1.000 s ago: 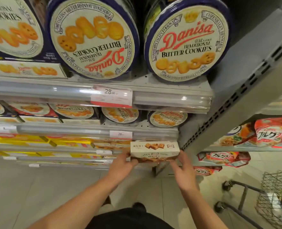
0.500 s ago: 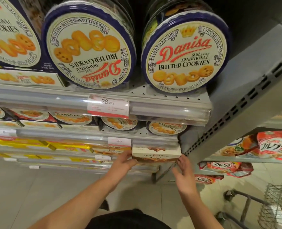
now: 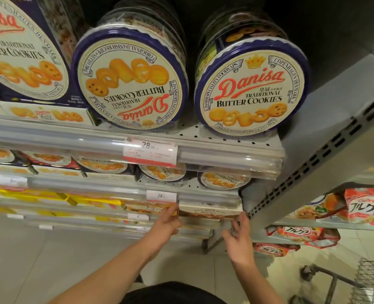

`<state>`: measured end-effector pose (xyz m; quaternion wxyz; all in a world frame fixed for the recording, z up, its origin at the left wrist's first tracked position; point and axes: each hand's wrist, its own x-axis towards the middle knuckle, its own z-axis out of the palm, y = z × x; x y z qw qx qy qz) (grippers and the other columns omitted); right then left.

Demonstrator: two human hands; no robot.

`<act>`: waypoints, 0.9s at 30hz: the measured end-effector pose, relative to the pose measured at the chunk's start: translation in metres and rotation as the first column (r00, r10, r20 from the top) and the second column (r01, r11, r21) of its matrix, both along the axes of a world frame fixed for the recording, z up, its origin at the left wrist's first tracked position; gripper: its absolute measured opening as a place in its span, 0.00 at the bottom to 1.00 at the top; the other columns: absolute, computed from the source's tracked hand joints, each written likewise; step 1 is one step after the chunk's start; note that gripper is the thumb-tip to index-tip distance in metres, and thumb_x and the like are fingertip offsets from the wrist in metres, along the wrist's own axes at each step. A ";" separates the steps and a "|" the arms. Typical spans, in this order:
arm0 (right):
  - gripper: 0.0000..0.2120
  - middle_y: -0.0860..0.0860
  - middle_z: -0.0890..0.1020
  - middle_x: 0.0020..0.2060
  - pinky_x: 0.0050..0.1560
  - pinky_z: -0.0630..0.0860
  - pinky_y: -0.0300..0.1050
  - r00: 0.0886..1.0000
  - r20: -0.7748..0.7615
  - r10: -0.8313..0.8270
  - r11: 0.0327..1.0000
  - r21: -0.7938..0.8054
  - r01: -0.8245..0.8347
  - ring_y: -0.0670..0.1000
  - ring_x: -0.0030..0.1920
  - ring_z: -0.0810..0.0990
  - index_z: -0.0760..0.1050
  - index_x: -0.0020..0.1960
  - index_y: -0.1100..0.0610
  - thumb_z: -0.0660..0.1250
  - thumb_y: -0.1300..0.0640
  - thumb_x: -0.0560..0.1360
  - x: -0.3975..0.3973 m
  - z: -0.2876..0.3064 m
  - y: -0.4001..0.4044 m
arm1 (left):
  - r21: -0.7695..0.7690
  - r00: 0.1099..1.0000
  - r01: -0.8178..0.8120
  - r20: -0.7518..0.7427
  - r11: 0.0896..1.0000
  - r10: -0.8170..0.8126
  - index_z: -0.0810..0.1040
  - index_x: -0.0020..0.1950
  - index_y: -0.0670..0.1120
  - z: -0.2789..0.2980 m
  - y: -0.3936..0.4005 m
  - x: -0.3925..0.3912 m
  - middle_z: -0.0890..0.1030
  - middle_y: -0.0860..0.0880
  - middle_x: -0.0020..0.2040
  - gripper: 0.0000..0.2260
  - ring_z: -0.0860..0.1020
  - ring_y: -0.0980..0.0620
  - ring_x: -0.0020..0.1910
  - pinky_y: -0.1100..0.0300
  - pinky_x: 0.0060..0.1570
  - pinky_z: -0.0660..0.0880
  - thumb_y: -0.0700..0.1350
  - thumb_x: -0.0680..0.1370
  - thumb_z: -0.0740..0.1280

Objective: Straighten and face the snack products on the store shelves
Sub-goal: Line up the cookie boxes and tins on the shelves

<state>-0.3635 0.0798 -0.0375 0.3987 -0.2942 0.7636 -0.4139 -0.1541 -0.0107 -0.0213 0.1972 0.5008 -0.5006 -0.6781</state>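
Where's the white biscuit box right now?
In the head view, the white biscuit box sits at the right end of the third shelf down, between the left hand and right hand, under the lower price tag.

I see a grey perforated top shelf [image 3: 230, 137] carrying two round Danisa tins [image 3: 250, 88] on edge (the left tin's label is upside down), boxes [image 3: 47, 114] beside them.

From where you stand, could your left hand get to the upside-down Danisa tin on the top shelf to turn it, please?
Probably yes. The upside-down tin stands at the open shelf front with nothing before it, up and left of the left hand, which is now at the end of the cream box.
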 end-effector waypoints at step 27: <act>0.40 0.53 0.62 0.79 0.74 0.62 0.52 0.998 0.060 0.000 1.000 -0.012 0.001 0.57 0.76 0.65 0.49 0.82 0.51 0.67 0.63 0.79 -0.003 0.009 -0.023 | 0.018 0.996 0.090 -0.004 0.996 -0.090 0.48 0.81 0.61 -0.006 0.002 -0.017 0.61 0.53 0.80 0.39 0.66 0.49 0.76 0.41 0.75 0.64 0.48 0.77 0.69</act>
